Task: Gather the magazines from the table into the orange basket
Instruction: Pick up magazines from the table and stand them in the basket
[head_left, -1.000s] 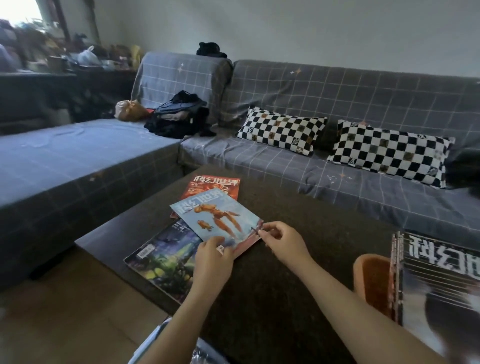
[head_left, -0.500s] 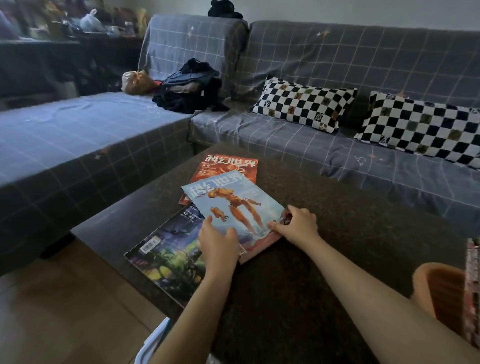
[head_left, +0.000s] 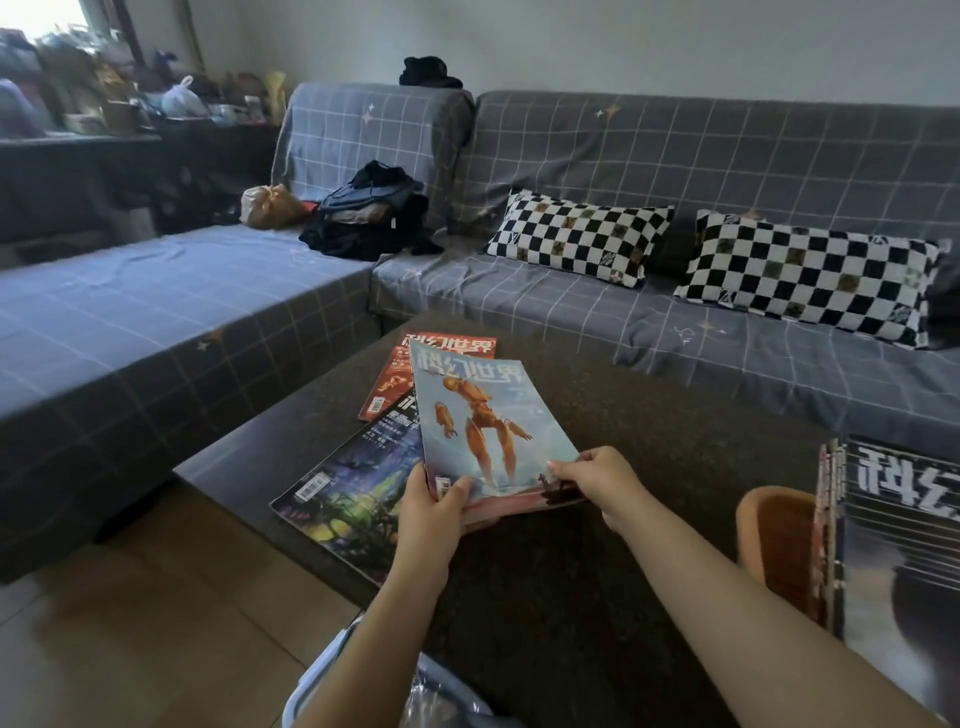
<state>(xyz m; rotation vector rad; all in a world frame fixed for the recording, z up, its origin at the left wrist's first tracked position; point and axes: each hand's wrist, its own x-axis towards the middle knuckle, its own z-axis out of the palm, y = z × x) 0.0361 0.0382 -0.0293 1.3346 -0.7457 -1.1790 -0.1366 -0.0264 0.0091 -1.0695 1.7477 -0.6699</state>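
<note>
A light-blue magazine (head_left: 478, 415) with an orange figure on its cover is tilted up off the dark table (head_left: 597, 571). My left hand (head_left: 431, 512) grips its near left corner and my right hand (head_left: 597, 480) pinches its near right corner. Under it lie a red magazine (head_left: 395, 374) and a dark magazine (head_left: 353, 488) with green and purple art, both flat on the table. The orange basket (head_left: 774, 545) stands at the right edge of the table, with several magazines (head_left: 893, 571) upright in it.
A grey checked sofa (head_left: 675, 322) wraps around the table's far and left sides, with two checkerboard pillows (head_left: 576, 236) and a pile of dark clothes (head_left: 369, 218). Wooden floor (head_left: 156, 623) lies to the near left. A cluttered shelf is far left.
Both hands have lifted the light-blue magazine's near edge off the pile and pulled it toward me. The view has tilted up, showing the basket and its magazines again.
</note>
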